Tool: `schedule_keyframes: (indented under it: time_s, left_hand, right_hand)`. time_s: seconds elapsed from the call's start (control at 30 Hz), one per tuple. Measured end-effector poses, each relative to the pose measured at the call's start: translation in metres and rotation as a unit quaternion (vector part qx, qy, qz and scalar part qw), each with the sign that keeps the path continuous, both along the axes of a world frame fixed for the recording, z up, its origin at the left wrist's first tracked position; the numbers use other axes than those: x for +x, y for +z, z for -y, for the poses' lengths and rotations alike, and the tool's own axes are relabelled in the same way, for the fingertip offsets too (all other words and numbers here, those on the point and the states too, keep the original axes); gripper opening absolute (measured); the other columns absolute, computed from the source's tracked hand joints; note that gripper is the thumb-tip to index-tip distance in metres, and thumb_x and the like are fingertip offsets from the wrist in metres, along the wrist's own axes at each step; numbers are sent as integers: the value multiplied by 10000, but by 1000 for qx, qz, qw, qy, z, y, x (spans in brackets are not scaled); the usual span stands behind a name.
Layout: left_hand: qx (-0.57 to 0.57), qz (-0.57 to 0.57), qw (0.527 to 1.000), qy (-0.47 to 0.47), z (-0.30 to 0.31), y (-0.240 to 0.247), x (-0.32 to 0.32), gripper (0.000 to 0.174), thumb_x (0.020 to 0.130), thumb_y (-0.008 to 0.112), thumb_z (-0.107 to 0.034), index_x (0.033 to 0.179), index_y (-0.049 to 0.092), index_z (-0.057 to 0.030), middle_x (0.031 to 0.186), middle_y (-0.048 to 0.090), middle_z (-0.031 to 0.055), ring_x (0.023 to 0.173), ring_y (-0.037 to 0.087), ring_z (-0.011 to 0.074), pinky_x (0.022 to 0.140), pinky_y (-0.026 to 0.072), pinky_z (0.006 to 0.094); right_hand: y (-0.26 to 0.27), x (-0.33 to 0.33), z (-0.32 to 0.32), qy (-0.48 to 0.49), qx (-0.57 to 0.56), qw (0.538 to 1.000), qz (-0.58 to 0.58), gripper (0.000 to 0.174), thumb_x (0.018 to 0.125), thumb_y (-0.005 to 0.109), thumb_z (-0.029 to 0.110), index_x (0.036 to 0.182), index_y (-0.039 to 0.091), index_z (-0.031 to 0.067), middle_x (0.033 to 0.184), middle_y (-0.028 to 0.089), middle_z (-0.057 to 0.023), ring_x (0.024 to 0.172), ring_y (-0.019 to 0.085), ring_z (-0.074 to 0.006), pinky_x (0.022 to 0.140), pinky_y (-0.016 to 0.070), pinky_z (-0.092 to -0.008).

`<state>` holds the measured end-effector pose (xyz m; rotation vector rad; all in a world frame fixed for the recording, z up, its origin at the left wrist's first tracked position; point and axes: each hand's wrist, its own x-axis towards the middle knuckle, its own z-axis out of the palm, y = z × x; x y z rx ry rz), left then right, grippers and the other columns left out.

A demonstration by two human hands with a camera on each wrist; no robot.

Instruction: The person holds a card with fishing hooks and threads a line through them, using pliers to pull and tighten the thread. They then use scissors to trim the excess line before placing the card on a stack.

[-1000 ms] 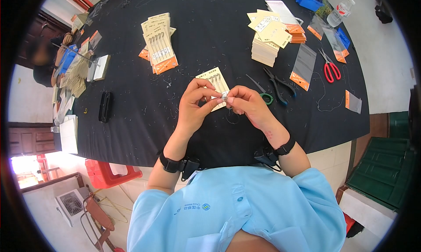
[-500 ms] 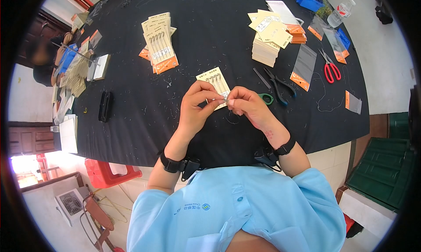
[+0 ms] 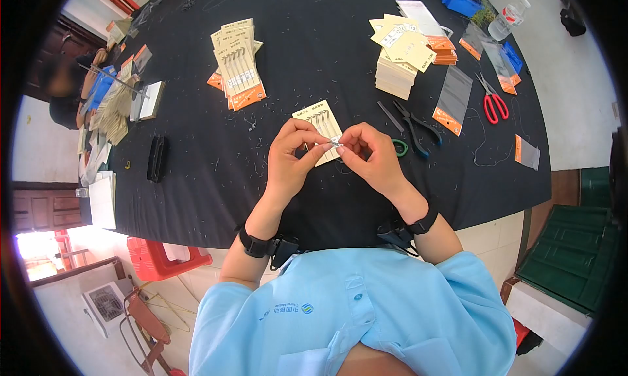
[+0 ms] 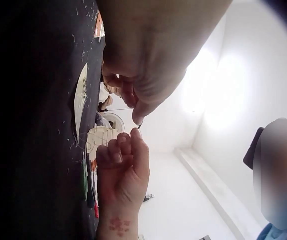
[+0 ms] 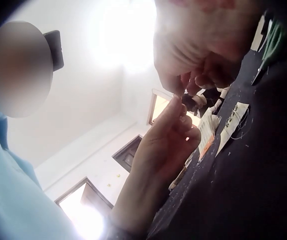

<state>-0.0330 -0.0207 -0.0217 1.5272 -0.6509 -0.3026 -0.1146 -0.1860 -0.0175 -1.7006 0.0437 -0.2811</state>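
Note:
Both hands meet over the near middle of the black table, just above a cream card (image 3: 322, 114) bearing several fishing hooks in a row. My left hand (image 3: 289, 155) pinches a small dark metallic piece, which looks like a fishing hook (image 3: 335, 143), between thumb and forefinger. From the other side my right hand (image 3: 376, 159) pinches the same piece with thumb and forefinger. In the left wrist view only a dark tip shows between the fingertips. Fingers hide most of the piece. The lower part of the card lies partly behind the hands.
Right of the hands lie green-handled scissors (image 3: 400, 148), pliers (image 3: 418, 129) and red-handled scissors (image 3: 495, 106). Stacked cards (image 3: 395, 75) stand behind them, near clear packets (image 3: 453, 98). Packed hook cards (image 3: 239, 68) lie back left; a black case (image 3: 157, 159) is at left.
My right hand has turned, its knuckles lifting and its thumb coming lower, so the wrist marks no longer show in the head view. My left hand has barely moved.

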Motion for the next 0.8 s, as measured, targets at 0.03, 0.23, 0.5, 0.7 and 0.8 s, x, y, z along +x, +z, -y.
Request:
schedule_keyframes:
  time_s: [0.03,0.23,0.5,0.7,0.8]
  left_hand:
    - [0,0,1000,0,0,0,0,89,772,672,42,852,663,5,943,497,24,855,515,88,724,416,209]
    - [0,-8,1000,0,0,-2,0,88,773,673,42,854,661,8,940,494,22,850,511,83,732,417,207]
    - [-6,-10,1000,-4,0,-5,1,77,782,678,32,853,659,9,933,496,22,836,526,83,729,441,212]
    - [-13,-37,999,-9,1,-6,0,77,780,686,26,850,661,3,911,489,12,820,524,77,720,439,210]
    - [-6,-39,999,-9,0,-4,-1,77,780,687,25,848,662,-1,902,482,8,805,521,74,711,436,209]
  right_hand:
    - [0,0,0,-2,-7,1000,4,132,800,664,66,887,572,31,681,570,-7,561,500,-49,519,396,-198]
    - [2,-1,0,-7,-35,999,25,136,795,667,64,884,570,30,686,572,-12,551,495,-55,507,392,-202]
    - [0,-1,-1,-24,-74,996,51,136,791,669,58,881,569,40,689,562,-15,542,488,-57,490,383,-201]
    - [3,-2,-2,-35,-110,991,74,120,781,662,39,864,575,40,695,568,-33,533,512,-85,479,398,-219]
    - [4,-2,-2,-37,-129,988,79,118,771,663,31,851,576,40,692,570,-39,528,527,-103,474,406,-232]
